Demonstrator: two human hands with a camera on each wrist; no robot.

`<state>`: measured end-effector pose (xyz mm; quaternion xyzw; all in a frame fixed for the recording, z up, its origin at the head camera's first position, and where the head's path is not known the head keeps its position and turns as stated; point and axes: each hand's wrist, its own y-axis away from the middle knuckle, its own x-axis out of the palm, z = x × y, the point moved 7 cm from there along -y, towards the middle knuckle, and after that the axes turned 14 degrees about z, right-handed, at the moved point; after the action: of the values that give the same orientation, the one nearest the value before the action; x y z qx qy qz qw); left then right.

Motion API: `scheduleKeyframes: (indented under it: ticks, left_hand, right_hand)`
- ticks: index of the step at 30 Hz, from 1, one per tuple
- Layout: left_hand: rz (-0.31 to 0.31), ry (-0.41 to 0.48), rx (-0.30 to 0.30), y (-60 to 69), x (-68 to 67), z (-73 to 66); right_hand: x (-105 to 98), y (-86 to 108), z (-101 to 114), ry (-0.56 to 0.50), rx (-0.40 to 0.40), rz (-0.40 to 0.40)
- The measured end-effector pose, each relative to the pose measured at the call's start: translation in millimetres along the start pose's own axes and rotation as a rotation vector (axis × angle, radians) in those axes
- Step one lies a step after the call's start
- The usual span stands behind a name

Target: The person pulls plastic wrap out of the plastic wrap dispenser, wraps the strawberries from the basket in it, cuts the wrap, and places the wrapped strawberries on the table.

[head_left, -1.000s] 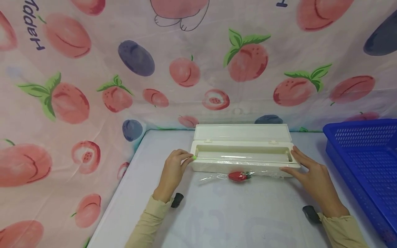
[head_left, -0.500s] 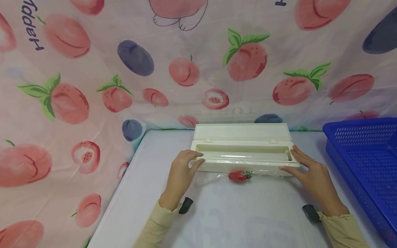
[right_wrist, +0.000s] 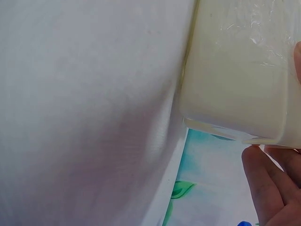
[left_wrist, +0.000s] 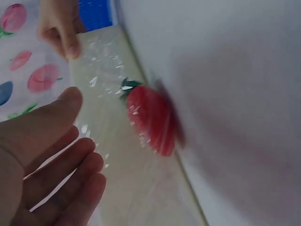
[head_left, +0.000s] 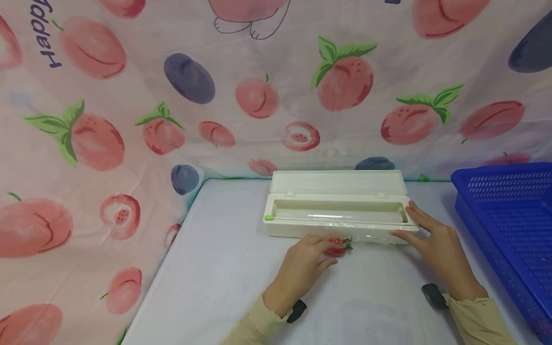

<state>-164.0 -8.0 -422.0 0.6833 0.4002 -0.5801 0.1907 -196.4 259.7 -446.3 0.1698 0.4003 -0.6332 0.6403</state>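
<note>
A long white cling film dispenser [head_left: 340, 231] lies across the table with its lid tipped back and a film roll inside. A green slide cutter [head_left: 269, 217] sits at its left end. Clear film hangs down the front, over a red strawberry [left_wrist: 150, 120] with green leaves. My left hand [head_left: 303, 266] is beside the strawberry, its fingers loosely bent. In the left wrist view a gap separates the fingers from the fruit. My right hand [head_left: 440, 244] holds the dispenser's right end, thumb on the front and fingers against the end.
A blue perforated basket [head_left: 496, 249] stands at the right. Behind the table [head_left: 207, 287] hangs a fruit-patterned cloth [head_left: 258, 57], which also covers the left side. Each wrist carries a dark strap piece.
My left hand has left the slide cutter at the dispenser's left end and moved right and nearer, to the strawberry. The right hand keeps its hold on the dispenser.
</note>
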Motion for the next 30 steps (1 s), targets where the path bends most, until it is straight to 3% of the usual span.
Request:
scheduleKeyframes:
  ticks: [3, 9, 24, 30]
  left_hand:
    - [0.034, -0.065, -0.005, -7.3, 12.6, -2.5]
    - [0.036, -0.122, -0.007, -16.0, 22.8, -1.9]
    - [0.056, -0.168, -0.080, -32.7, 35.7, 0.9]
    - [0.050, -0.256, -0.083, -35.5, 36.1, -2.0]
  right_hand:
    - [1, -0.5, -1, 0.001, 0.002, 0.013]
    - [1, -1.3, -2, 0.004, -0.008, 0.001]
    - [-2, -2.6, 0, 0.019, 0.013, 0.044]
    - [-3, -3.5, 0, 0.035, 0.038, 0.084]
